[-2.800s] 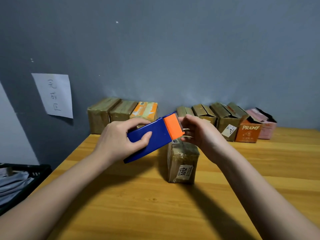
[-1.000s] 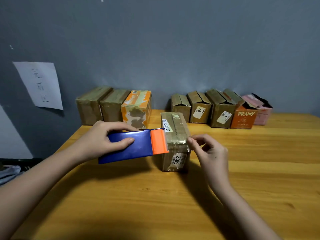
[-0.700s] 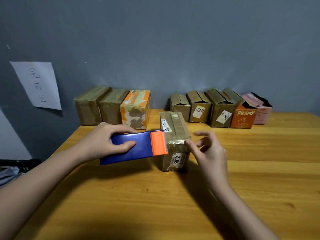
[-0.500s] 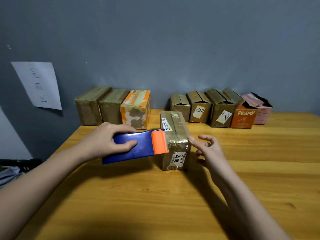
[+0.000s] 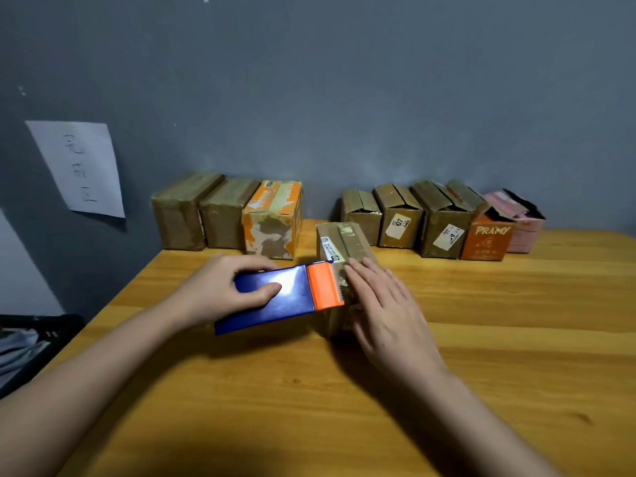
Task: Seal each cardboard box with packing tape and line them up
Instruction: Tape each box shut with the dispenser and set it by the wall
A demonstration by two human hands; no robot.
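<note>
Flanking the taped box (image 5: 344,242), sealed boxes (image 5: 227,215) left, open boxes (image 5: 440,218) right

A plain packing room: wooden table (image 5: 481,356), bare grey wall (image 5: 344,80), handwritten paper sign (image 5: 81,166), rows of cardboard boxes (image 5: 399,218).

1. The tabletop (image 5: 481,339) is smooth, lightly glossy grained wood.
2. The tape dispenser (image 5: 275,297) is glossy blue and orange plastic.
3. The middle box (image 5: 344,242) is brown cardboard under shiny tape.
4. The far wall (image 5: 344,98) is matt grey.
5. The sheet (image 5: 82,166) is white paper.
</note>
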